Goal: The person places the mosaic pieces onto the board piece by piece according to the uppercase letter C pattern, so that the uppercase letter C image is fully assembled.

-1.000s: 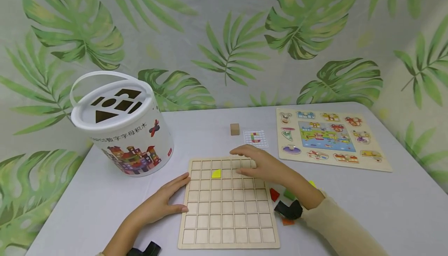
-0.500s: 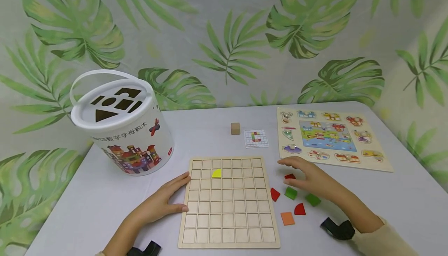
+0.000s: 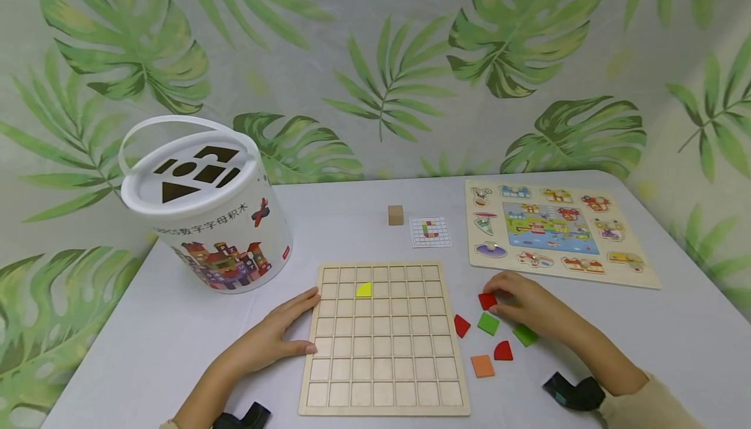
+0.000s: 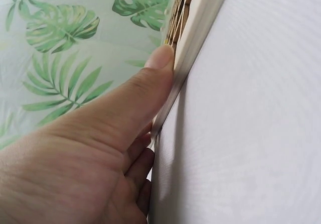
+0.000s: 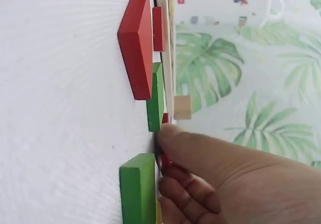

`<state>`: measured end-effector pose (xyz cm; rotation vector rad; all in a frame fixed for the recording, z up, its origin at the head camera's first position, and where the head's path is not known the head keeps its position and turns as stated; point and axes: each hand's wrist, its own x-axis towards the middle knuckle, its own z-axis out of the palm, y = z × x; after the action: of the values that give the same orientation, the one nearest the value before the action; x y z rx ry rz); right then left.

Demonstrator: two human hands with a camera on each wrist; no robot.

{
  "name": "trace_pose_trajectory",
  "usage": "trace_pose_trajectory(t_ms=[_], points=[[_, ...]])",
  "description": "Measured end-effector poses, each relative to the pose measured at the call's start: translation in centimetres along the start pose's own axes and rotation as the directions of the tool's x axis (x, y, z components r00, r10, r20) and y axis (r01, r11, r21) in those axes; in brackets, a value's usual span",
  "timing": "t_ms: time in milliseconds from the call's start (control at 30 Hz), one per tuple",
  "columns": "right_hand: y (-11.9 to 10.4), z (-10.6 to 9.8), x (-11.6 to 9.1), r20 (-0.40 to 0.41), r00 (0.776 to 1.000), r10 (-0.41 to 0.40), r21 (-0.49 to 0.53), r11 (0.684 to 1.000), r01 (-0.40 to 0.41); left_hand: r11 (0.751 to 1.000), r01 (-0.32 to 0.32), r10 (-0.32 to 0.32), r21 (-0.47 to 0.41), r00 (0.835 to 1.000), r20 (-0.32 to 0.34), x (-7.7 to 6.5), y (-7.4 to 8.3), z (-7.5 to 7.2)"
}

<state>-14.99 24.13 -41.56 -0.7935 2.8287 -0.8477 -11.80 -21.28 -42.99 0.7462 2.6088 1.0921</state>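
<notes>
One red piece (image 3: pixel 486 302) right of the board (image 3: pixel 382 345): right hand (image 3: pixel 527 301), earlier spread, pinches it; uncurled left hand (image 3: pixel 272 340) touches the board.

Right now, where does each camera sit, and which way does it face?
Head: on the person's head, facing forward and down over the gridded board and white bucket; the left hand and right hand show.
Left wrist: on that wrist, facing along the left hand to the board's edge; only that hand shows.
Right wrist: on that wrist, facing red pieces and green pieces; only that hand shows.
Shared: head and right wrist both show the wooden cube.
</notes>
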Motion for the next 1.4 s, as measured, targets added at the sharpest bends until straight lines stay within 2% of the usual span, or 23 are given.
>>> trace_pose_trajectory(t_ms=[167,300,467,567,733,867,967,1033,1133,1200,1267,1400], points=[[-1.0,-0.2,0.5,-0.038,0.999,0.000,0.035,0.999,0.002,1.000,-0.001,0.001,-0.009,1.000,0.004,0.0,0.1,0.0],[-2.7,-0.3,1.5,-0.087,0.996,-0.020,0.071,0.997,0.026,1.000,-0.002,0.002,-0.003,1.000,0.002,0.0,0.1,-0.1],[-5.5,-0.2,3.5,-0.132,0.984,-0.116,0.098,0.987,0.129,1.000,-0.004,0.004,0.006,1.000,-0.001,0.1,0.2,0.0],[-7.2,0.0,4.8,-0.180,0.966,-0.187,0.096,0.974,0.206,1.000,0.001,-0.001,0.003,1.000,0.001,0.1,0.3,0.0],[-9.9,0.7,6.9,-0.216,0.944,-0.251,0.131,0.950,0.283,1.000,0.002,-0.002,-0.001,1.000,-0.001,0.1,0.2,0.0],[-11.1,1.8,8.6,-0.212,0.940,-0.269,0.175,0.935,0.307,1.000,-0.001,0.001,0.002,1.000,-0.007,0.1,0.2,0.0],[-11.2,3.0,9.7,-0.193,0.948,-0.253,0.198,0.936,0.290,1.000,-0.004,0.004,-0.004,1.000,-0.008,0.2,0.1,0.0],[-11.0,3.9,10.3,-0.160,0.960,-0.228,0.208,0.943,0.259,1.000,-0.010,0.009,-0.007,1.000,-0.007,0.2,0.1,0.0],[-10.2,5.2,10.9,-0.085,0.985,-0.151,0.226,0.960,0.167,1.000,-0.017,0.016,-0.006,1.000,-0.008,0.3,0.0,0.0],[-9.8,5.9,11.1,-0.041,0.993,-0.114,0.216,0.969,0.120,1.000,-0.014,0.014,-0.005,1.000,-0.008,0.2,0.1,0.0],[-9.5,6.4,11.2,-0.016,0.994,-0.104,0.188,0.976,0.105,1.000,-0.008,0.008,-0.005,1.000,-0.008,0.2,0.1,0.0],[-9.2,6.9,11.3,-0.004,0.988,-0.153,0.112,0.982,0.153,1.000,-0.001,0.001,0.000,1.000,-0.006,0.2,0.1,0.0]])
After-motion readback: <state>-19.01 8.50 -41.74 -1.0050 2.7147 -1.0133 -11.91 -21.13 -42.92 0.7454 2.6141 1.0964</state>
